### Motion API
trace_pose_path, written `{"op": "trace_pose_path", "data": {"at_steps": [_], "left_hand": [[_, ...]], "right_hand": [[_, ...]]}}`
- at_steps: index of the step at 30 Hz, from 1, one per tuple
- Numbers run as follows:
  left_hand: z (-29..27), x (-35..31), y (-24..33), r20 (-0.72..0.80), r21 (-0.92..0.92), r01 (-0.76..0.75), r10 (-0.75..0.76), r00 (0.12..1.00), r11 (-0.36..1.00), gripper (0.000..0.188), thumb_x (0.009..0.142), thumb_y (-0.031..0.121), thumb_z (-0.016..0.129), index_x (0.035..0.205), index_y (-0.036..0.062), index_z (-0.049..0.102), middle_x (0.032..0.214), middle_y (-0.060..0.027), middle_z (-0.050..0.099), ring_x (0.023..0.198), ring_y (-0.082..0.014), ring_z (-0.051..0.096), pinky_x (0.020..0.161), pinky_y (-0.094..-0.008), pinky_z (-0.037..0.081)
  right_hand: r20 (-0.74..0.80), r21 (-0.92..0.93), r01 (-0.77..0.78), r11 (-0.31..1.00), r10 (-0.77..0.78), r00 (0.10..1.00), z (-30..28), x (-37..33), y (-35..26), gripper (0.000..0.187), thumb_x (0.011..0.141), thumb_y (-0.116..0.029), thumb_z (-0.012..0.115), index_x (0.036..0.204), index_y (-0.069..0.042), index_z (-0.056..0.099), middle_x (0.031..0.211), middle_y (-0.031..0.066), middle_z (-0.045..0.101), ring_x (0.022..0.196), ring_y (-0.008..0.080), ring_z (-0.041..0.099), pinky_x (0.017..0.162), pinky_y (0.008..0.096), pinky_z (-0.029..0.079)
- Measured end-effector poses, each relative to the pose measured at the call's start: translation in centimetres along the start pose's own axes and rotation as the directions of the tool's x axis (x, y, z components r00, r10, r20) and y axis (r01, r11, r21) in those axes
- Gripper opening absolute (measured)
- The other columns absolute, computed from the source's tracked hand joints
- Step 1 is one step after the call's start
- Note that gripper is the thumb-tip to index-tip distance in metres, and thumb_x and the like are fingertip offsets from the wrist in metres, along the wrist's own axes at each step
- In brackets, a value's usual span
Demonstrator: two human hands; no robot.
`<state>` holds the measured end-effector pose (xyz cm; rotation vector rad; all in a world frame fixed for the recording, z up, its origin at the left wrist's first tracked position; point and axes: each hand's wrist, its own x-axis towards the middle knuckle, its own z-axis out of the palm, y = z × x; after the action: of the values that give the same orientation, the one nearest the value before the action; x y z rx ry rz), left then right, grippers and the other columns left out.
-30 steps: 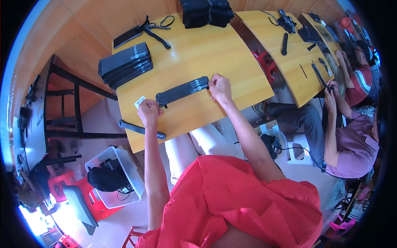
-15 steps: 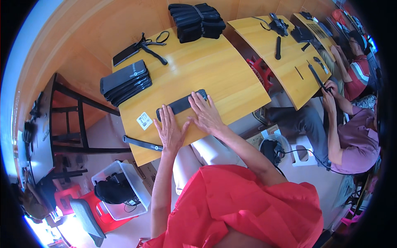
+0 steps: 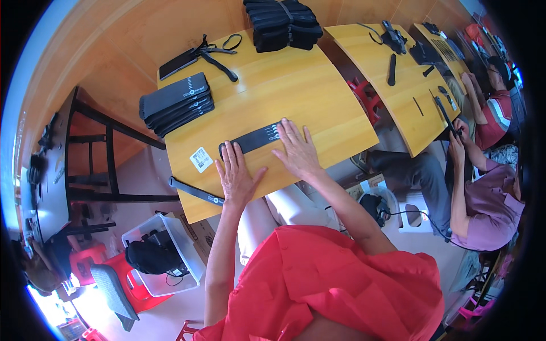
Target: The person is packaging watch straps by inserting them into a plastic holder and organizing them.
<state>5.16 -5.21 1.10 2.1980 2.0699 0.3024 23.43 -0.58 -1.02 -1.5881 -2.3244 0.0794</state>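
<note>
A flat black fabric band [image 3: 250, 139] with pale printed marks near its right end lies on the yellow wooden table [image 3: 296, 85]. My left hand [image 3: 236, 176] rests on its left end, fingers stretched out and thumb spread. Across its right end lie the fingertips of my right hand [image 3: 298, 153], also flat and spread. Neither hand grasps anything. Left of my left hand is a white label sheet [image 3: 201, 159] with dark print. A narrow black strap [image 3: 196, 190] lies along the table's near left edge.
Folded black fabric pieces [image 3: 176, 101] are stacked at the table's left. A tied black bundle [image 3: 284, 25] stands at the back, near loose black straps [image 3: 219, 59]. A white bin [image 3: 193, 256] sits on the floor at left. At right, a co-worker in purple [image 3: 489, 210] handles a black strip.
My right hand has slid right along the band, uncovering its printed marks. My left hand stays on the left end. The whole view has shifted slightly.
</note>
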Motion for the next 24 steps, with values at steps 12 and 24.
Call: {"op": "trace_pose_path", "data": {"at_steps": [12, 24], "left_hand": [[2.0, 0.3, 0.0, -0.14, -0.079, 0.103, -0.113, 0.984, 0.992, 0.097, 0.076, 0.059, 0.053, 0.137, -0.006, 0.016, 0.145, -0.022, 0.013, 0.135, -0.0323, 0.012, 0.107, -0.05, 0.011], [-6.8, -3.3, -0.2, -0.439, -0.614, 0.001, -0.343, 0.83, 0.79, 0.05, 0.086, 0.018, 0.056, 0.128, -0.0016, 0.037, 0.131, -0.0239, 0.04, 0.125, -0.0359, 0.035, 0.102, -0.0431, 0.028]], "right_hand": [[0.071, -0.02, -0.063, 0.998, 0.064, 0.995, -0.2, 0.1, 0.8, 0.063, 0.09, -0.043, 0.038, 0.14, -0.008, 0.021, 0.146, 0.0096, 0.019, 0.134, 0.0223, 0.019, 0.108, 0.0488, 0.012], [-0.136, 0.341, 0.028, 0.94, 0.02, 0.99, -1.9, -2.3, -3.2, 0.051, 0.087, -0.031, 0.051, 0.128, -0.003, 0.038, 0.13, 0.0198, 0.037, 0.12, 0.0352, 0.035, 0.098, 0.0482, 0.029]]}}
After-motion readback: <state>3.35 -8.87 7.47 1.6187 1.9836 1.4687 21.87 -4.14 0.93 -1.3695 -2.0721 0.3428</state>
